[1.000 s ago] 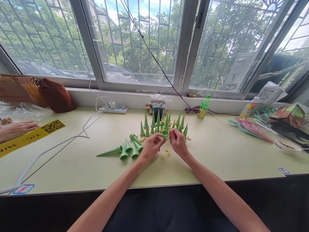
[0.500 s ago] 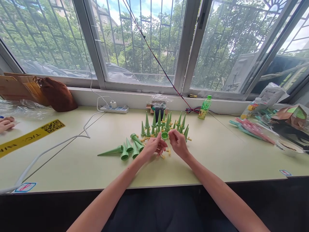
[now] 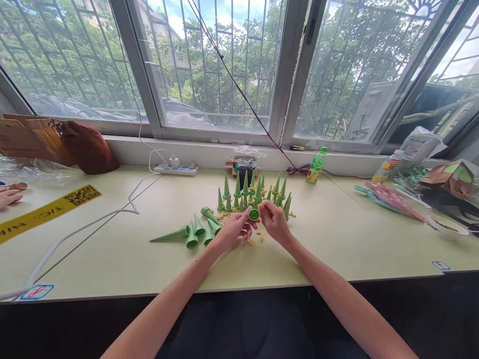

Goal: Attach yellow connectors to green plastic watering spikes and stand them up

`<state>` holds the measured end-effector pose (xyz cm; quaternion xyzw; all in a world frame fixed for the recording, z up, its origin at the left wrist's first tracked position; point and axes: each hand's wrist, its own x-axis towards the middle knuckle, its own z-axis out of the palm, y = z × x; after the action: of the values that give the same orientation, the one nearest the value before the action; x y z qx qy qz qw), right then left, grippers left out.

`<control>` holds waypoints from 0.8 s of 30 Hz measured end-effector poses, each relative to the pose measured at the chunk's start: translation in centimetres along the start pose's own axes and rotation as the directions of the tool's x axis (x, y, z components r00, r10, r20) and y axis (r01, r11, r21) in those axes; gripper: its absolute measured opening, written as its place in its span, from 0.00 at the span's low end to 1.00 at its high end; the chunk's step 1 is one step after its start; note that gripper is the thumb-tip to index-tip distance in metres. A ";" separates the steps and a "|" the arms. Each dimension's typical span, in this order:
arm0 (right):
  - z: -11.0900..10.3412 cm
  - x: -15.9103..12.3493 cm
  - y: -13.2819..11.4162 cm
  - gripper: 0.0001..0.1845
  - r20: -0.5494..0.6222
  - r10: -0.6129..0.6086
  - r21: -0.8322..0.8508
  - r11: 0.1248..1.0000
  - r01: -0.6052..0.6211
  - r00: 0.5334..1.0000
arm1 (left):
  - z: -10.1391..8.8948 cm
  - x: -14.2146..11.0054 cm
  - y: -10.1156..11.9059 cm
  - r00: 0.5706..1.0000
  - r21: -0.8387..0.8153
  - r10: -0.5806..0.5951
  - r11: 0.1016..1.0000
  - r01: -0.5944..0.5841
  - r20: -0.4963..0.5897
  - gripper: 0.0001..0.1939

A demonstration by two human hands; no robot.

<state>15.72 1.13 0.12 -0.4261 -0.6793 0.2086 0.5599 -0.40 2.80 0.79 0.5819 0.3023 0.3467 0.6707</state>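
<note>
My left hand (image 3: 238,229) is closed around a green plant watering spike (image 3: 254,215), its round open end turned up toward me. My right hand (image 3: 275,219) is pinched against the right side of that spike's rim; whatever its fingertips hold is too small to make out. Below my hands, small yellow valves (image 3: 261,235) lie on the table. Several green spikes (image 3: 207,233) lie or stand loose to the left of my left hand. Behind my hands, a group of upright green spikes (image 3: 238,188) has yellow valves sticking out of their sides.
On the pale table (image 3: 123,269), a white cable (image 3: 93,224) runs past a power strip (image 3: 176,170). A green bottle (image 3: 316,165) stands at the back right, near plastic bags (image 3: 392,199) and a bowl (image 3: 445,227). Another person's hand (image 3: 9,197) is at the far left.
The spike in my left hand has tipped so its open end faces me more and sits slightly lower. My right hand stays at its rim. The other person's hand drew back left.
</note>
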 end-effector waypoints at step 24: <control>0.0 0.2 -0.3 0.20 0.012 -0.003 -0.130 0.992 0.004 1.000 | 0.2 -0.1 -0.3 0.808 0.680 0.587 0.614 -0.401 -0.055 0.16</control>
<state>15.63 1.16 0.45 -0.4592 -0.6955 0.1654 0.5273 -0.29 2.55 0.51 0.7810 0.3164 0.4716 0.2598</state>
